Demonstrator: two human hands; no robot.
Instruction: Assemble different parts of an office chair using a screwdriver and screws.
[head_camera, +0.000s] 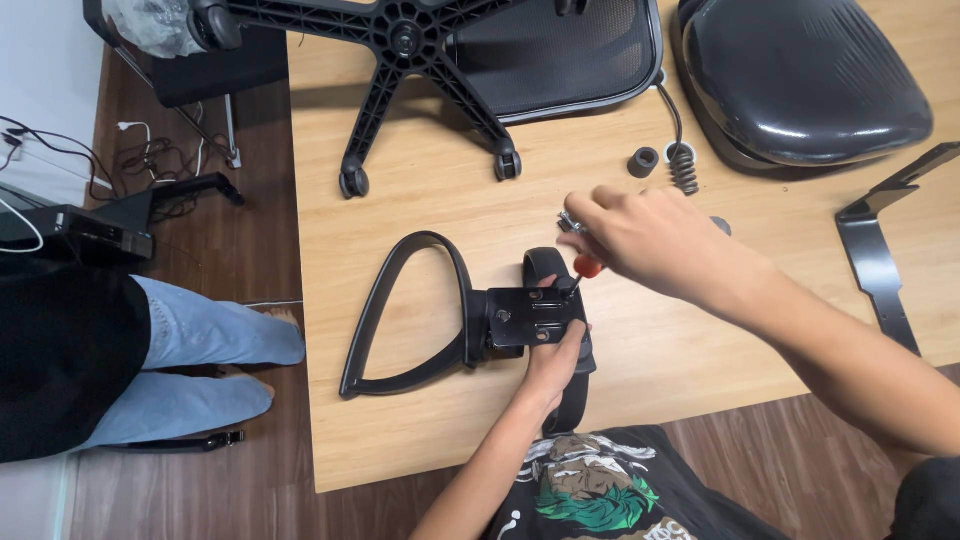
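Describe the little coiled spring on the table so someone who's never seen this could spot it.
Start at the glossy black seat cushion at the wooden table's far right. Just off its near-left edge stands the spring, beside a stubby black ring; only the spring is a ribbed coil.

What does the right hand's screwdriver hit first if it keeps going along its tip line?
Most likely the black metal bracket plate of the armrest; the right hand angles the screwdriver down at it, tip apparently there already.

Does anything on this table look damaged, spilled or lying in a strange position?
Nothing looks damaged or spilled. The wheeled chair base lies upside down, casters up, and overhangs the table edge. A spring and small black ring lie loose behind the right hand.
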